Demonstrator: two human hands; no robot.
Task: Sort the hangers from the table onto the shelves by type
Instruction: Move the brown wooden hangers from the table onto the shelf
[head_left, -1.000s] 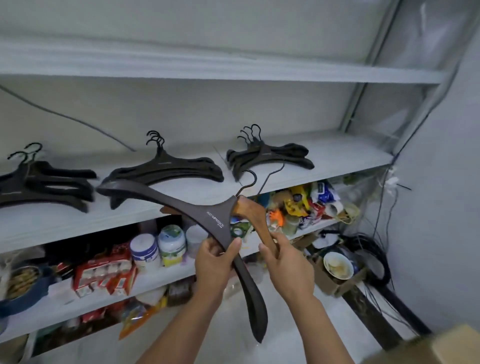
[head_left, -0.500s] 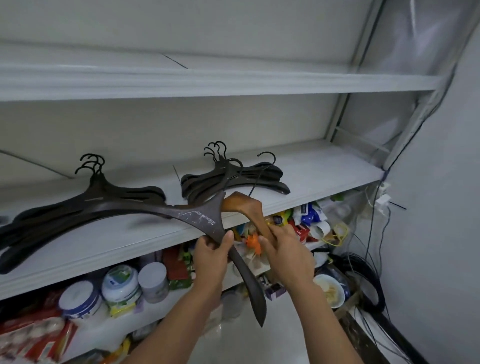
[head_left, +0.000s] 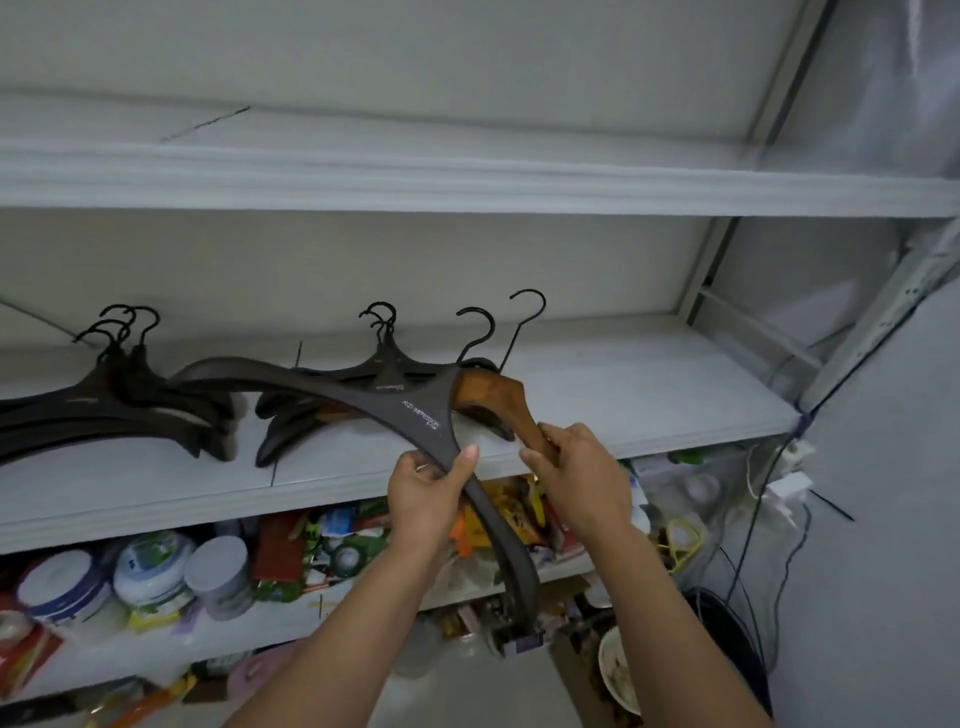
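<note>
Dark brown hanger (head_left: 395, 415), white lettering; tan wooden hanger (head_left: 498, 397); white shelf (head_left: 649, 395).

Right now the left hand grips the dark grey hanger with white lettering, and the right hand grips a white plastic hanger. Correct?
No. In the head view the right hand grips a brown wooden hanger, not a white plastic one. The left hand does grip the dark grey lettered hanger.

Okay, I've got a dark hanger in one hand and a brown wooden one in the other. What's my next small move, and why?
Probably lower the dark hanger in your left hand onto the black pile just behind it, since they look alike. Keep the brown hanger in your right hand back: no brown pile shows on this shelf.
</note>
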